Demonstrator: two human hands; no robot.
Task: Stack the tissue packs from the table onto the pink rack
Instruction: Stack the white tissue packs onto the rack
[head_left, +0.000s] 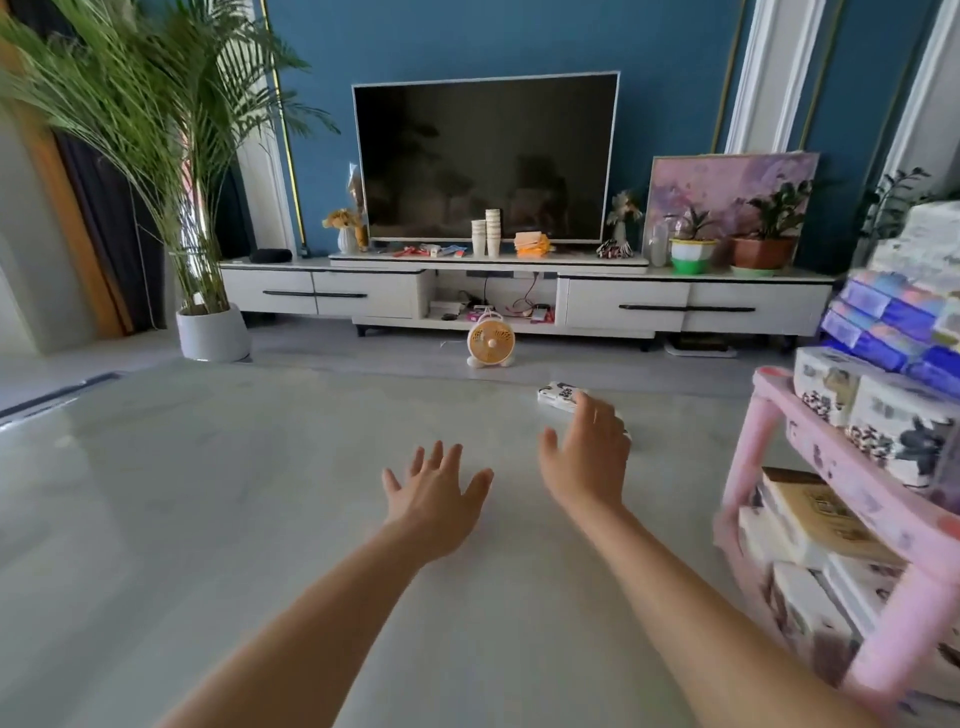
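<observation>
Both bare forearms stretch over the glossy pale grey bench (208, 519); left hand (436, 499) spread flat, empty. Right hand (587, 457), fingers splayed, hovers at the white patterned tissue pack (558, 396) centre-right. Pink plastic rack (831, 467) at frame right, loaded with packs.

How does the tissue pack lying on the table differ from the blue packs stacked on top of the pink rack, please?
The tissue pack is white with dark print; the blue packs are blue and violet. It lies alone on the table, partly behind the right hand; they sit piled together on the pink rack. Both look like soft wrapped packs.
</observation>
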